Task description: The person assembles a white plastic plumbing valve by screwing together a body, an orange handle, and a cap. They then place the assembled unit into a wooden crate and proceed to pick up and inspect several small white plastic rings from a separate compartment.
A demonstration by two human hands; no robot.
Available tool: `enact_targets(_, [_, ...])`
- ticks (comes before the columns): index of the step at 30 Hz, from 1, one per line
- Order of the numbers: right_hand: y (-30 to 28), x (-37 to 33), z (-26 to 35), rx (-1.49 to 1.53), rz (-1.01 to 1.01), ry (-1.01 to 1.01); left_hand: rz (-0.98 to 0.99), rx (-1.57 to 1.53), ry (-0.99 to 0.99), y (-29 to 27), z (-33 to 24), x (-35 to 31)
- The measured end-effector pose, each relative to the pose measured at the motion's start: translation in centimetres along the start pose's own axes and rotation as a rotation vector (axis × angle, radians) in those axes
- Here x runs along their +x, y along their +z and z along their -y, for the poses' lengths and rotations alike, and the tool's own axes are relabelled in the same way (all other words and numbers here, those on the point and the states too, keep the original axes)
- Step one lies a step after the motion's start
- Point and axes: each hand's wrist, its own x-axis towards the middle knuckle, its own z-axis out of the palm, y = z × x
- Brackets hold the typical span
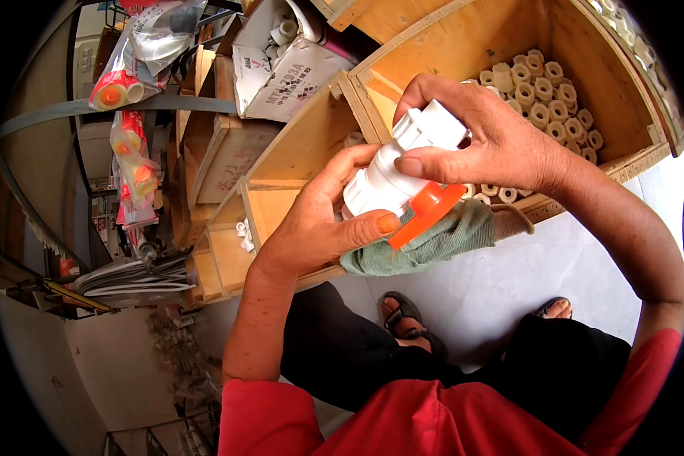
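Observation:
Between my two hands is a white plastic ball valve (388, 179) with an orange lever handle (431, 212), tilted up toward the right. My left hand (323, 209) wraps round its lower left end, the thumb lying near the handle. Around the upper right end, which has a ribbed nut, my right hand (494, 140) is closed, its thumb pressed on the valve body. Part of the body is hidden by my fingers. Just below the valve, a green cloth (410, 252) hangs over the front edge of a wooden bin.
A wooden bin (494, 34) at the right holds many cream plastic nuts (541, 90). Smaller wooden compartments (296, 163) run down to the left, one with small white fittings (245, 235). A white cardboard box (292, 80) stands behind; packaged orange-and-white parts (121, 87) hang at far left.

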Motion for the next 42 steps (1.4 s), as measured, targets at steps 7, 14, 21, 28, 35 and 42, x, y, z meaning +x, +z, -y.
enact_targets(7, [-0.8,0.2,-0.9,-0.01,-0.094,-0.123,-0.091,-0.072,-0.072,0.4,-0.6,0.0])
enact_targets(14, [-0.4,0.2,-0.9,-0.023,-0.14,-0.115,-0.2,0.032,0.068,0.6,0.3,0.0])
enact_targets(21, [0.2,0.0,-0.8,0.03,-0.136,-0.034,-0.325,0.312,0.166,0.9,0.6,-0.1])
enact_targets(28, [0.1,0.1,-1.4,0.036,-0.122,-0.032,-0.182,-0.138,0.168,0.0,0.8,0.4])
enact_targets(35, [0.4,0.1,-1.4,0.054,-0.128,-0.095,-0.096,-0.194,-0.058,-0.9,0.5,0.1])
enact_targets(42, [0.4,0.0,-1.0,0.068,-0.125,-0.071,-0.159,-0.156,0.026,-0.3,0.5,0.3])
